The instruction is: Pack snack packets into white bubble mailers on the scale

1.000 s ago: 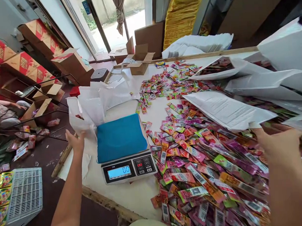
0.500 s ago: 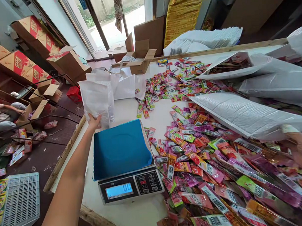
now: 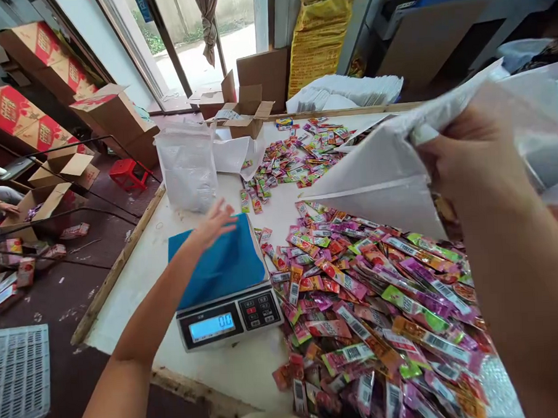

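My right hand [image 3: 470,145] is closed on the edge of a white padded mailer [image 3: 374,162], lifted over the heap of snack sachets [image 3: 347,280]. Above the blue-topped digital scale [image 3: 217,270] my left hand [image 3: 215,224] reaches across with its fingers apart, holding nothing. The scale's display [image 3: 212,326] reads 0.0. Behind the scale, filled-looking white bags [image 3: 187,167] stand upright on the white table [image 3: 120,290]. The right fingertips are partly hidden by the mailer.
An open carton [image 3: 249,111] and a stack of white mailers [image 3: 348,92] are at the table's far side. A red stool [image 3: 129,173], a plastic crate [image 3: 20,374] and printed boxes [image 3: 25,118] are on the left. A person's hand [image 3: 8,208] is near a floor carton.
My left hand has let go of the white bag and moved right over the scale. My right hand has raised the mailer and brought it leftward.
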`<state>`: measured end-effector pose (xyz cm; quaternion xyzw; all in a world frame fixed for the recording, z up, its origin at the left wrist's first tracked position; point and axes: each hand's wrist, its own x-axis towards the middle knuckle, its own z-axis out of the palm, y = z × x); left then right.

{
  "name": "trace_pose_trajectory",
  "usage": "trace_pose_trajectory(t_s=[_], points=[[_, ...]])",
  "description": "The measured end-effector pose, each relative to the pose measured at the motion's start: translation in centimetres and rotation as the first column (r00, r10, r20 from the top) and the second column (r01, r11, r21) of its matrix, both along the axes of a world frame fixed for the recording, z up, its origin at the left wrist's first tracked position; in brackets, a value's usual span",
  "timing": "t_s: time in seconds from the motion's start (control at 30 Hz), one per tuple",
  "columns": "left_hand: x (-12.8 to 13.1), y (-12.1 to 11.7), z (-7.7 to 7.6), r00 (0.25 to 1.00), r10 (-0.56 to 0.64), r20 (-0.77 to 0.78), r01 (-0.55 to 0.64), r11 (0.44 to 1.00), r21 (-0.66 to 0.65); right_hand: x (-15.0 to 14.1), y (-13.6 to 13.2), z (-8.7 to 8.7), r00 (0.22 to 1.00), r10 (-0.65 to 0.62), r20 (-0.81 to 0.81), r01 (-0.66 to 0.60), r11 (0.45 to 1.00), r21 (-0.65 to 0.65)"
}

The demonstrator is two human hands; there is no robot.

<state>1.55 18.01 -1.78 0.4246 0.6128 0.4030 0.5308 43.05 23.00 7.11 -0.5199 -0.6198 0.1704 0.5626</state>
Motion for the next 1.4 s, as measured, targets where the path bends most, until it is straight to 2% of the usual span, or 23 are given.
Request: trace_pose_trajectory(t_s=[0.03, 0.1, 0.17, 0.2, 0.27, 0.33, 0.37, 0.43, 0.53, 0.6, 0.7, 0.77, 0.83, 0.9, 1.0, 1.13, 1.27, 1.4], points=[[1.3, -2.0, 0.7, 0.986, -0.046, 0.158, 0.062, 0.993, -0.096, -1.6, -1.4, 2.3, 0.989, 0.130, -0.068, -0.131, 0.991, -0.011], [2.7, -5.3, 2.1, 0.920, -0.033, 0.390, 0.123, 0.971, -0.207, -4.6, -4.2, 6.1, 0.922, 0.354, -0.158, -0.359, 0.933, 0.001], [1.9, -7.7, 3.2, 0.870, 0.065, 0.488, 0.061, 0.969, -0.239, -7.6, -6.1, 8.2, 0.827, 0.546, -0.136, -0.549, 0.836, 0.019], [0.8, -8.6, 3.6, 0.852, 0.138, 0.505, -0.013, 0.970, -0.242, -9.2, -6.7, 8.6, 0.759, 0.642, -0.106, -0.646, 0.764, 0.001], [-2.2, -10.1, 3.7, 0.813, 0.317, 0.488, -0.223, 0.945, -0.240, -12.5, -7.1, 7.9, 0.601, 0.798, -0.041, -0.798, 0.598, -0.072], [-5.5, -11.5, 2.9, 0.755, 0.494, 0.432, -0.441, 0.869, -0.223, -15.9, -6.8, 5.9, 0.462, 0.887, -0.009, -0.879, 0.457, -0.134], [-6.9, -12.2, 2.3, 0.726, 0.561, 0.397, -0.523, 0.826, -0.210, -17.5, -6.7, 4.5, 0.418, 0.908, -0.014, -0.899, 0.411, -0.148], [-9.2, -13.7, 0.6, 0.714, 0.637, 0.291, -0.628, 0.766, -0.139, -20.2, -6.6, 1.7, 0.380, 0.923, -0.061, -0.915, 0.365, -0.169], [-11.1, -15.6, -1.9, 0.725, 0.689, 0.019, -0.688, 0.722, 0.072, -22.2, -7.3, -1.9, 0.426, 0.895, -0.131, -0.892, 0.392, -0.223], [-11.9, -16.3, -3.0, 0.684, 0.719, -0.122, -0.696, 0.694, 0.185, -22.0, -8.1, -3.1, 0.450, 0.884, -0.124, -0.877, 0.412, -0.247], [-12.8, -16.8, -3.7, 0.635, 0.743, -0.209, -0.693, 0.669, 0.270, -19.6, -9.0, -3.4, 0.443, 0.893, -0.077, -0.875, 0.412, -0.254], [-13.2, -16.8, -3.8, 0.621, 0.743, -0.250, -0.679, 0.670, 0.302, -17.3, -9.3, -3.2, 0.467, 0.882, -0.061, -0.862, 0.438, -0.255], [-13.7, -17.0, -3.9, 0.602, 0.751, -0.270, -0.675, 0.660, 0.330, -15.1, -9.4, -3.4, 0.523, 0.849, -0.071, -0.832, 0.491, -0.258], [-14.0, -17.4, -4.0, 0.576, 0.772, -0.270, -0.668, 0.634, 0.389, -13.2, -9.6, -4.3, 0.587, 0.804, -0.093, -0.792, 0.547, -0.273], [-14.4, -18.2, -4.0, 0.560, 0.791, -0.246, -0.630, 0.599, 0.493, -11.7, -10.1, -6.8, 0.666, 0.742, -0.081, -0.720, 0.611, -0.328], [-14.3, -19.5, -3.1, 0.514, 0.827, -0.226, -0.663, 0.551, 0.507, -12.0, -10.6, -10.5, 0.728, 0.686, 0.010, -0.638, 0.683, -0.355], [-13.8, -20.9, -1.8, 0.470, 0.854, -0.224, -0.686, 0.513, 0.516, -13.8, -10.5, -12.8, 0.734, 0.668, 0.121, -0.629, 0.736, -0.251], [-12.9, -21.6, -0.9, 0.481, 0.849, -0.219, -0.679, 0.519, 0.520, -16.4, -9.8, -13.7, 0.666, 0.695, 0.272, -0.678, 0.715, -0.167]])
